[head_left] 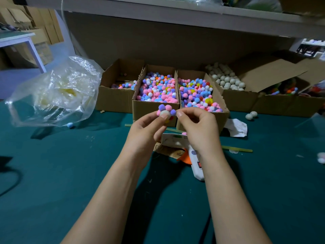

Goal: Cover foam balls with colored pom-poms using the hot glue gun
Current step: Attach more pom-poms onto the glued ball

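L hand grips part-covered white foam ball above white hot glue gun. R hand, also above gun, pinches fluffy purple pom-pom against ball.

A green tabletop fills the foreground. Behind it rises a grey panel, with a pale shelf above. To its left stand a white table and stacked cardboard, dimly lit.
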`<state>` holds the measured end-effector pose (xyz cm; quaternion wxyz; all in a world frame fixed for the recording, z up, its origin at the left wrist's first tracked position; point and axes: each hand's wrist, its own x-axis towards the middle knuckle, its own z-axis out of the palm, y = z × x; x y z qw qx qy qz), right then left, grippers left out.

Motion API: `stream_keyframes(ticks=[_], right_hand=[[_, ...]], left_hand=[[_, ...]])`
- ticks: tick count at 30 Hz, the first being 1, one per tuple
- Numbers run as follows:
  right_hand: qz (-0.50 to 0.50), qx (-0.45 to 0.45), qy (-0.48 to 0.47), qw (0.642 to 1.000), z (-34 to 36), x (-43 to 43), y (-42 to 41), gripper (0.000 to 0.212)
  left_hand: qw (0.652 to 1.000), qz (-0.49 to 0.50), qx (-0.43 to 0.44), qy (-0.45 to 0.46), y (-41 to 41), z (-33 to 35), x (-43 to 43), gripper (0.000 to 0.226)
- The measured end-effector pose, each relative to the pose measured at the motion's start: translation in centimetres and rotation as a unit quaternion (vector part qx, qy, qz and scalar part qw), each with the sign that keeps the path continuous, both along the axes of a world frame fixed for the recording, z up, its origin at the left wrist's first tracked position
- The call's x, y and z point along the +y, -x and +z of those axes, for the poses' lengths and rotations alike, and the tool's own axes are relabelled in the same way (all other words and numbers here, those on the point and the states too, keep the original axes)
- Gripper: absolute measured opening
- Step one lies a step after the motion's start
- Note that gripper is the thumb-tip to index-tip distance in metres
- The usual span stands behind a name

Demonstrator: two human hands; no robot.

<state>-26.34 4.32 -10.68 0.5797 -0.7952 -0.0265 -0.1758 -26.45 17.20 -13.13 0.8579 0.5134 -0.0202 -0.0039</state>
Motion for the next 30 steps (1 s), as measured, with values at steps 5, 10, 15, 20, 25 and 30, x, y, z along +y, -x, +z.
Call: stream_keyframes(ticks=[5,10,15,20,25,30], right_hand=[[-0.016,-0.004,0.036,0.999,-0.5,0.5,-0.2,0.004],[-0.001,-0.013,0.047,0.999,-0.5,0.3,-0.2,0.004],[-0.051,-0.017,-0.024,0.998,-0.4,-0.5,-1.0,0.021],[-0.204,-0.028,-0.041,0.978,-0.3,-2.3,-2.4,0.036],[-0.216,-0.018,-0.034,0.976,0.0,-2.9,-3.7,0.027],[-0.181,0.018,-0.038,0.983,-1.2,-2.7,-3.5,0.024]], left_hand=[[1.000,-0.005,0.007,0.001,-0.1,-0.1,0.1,0.026],[0.999,-0.002,0.044,0.012,-0.2,0.0,0.3,0.031],[0.983,-0.001,0.103,0.153,0.0,1.0,-0.1,0.017],[0.928,0.028,0.140,0.344,0.2,1.5,1.1,0.035],[0.923,0.030,0.150,0.354,0.2,1.3,1.3,0.026],[0.929,0.023,0.156,0.336,0.3,1.2,1.3,0.026]])
